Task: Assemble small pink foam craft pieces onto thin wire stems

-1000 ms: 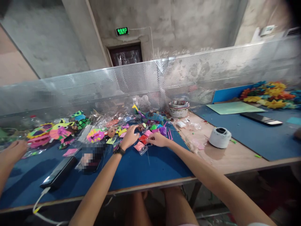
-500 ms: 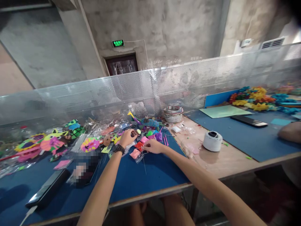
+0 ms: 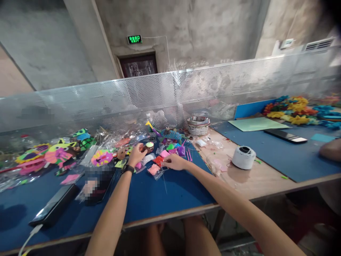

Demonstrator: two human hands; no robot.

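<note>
My left hand, with a dark band on its wrist, has its fingers closed on a small brown clay-like piece with a pale green top. My right hand is pinched around a thin, pale strand that hangs down over the blue mat; whether it is wire or thread I cannot tell. Beside the right fingertips lie a red packet and a salmon-pink packet. A whitish clear packet rests between the hands. Purple material in a bag sits beyond the right hand.
Colourful animal and flower crafts crowd the left back, near a black power bank with a white cable. A woven basket stands by the perforated metal screen. To the right are a white roll and a phone.
My left hand has moved left with the brown piece, whose pale top now shows more, uncovering the whitish packet. The right hand keeps its pinch in nearly the same place. The view has shifted slightly.
</note>
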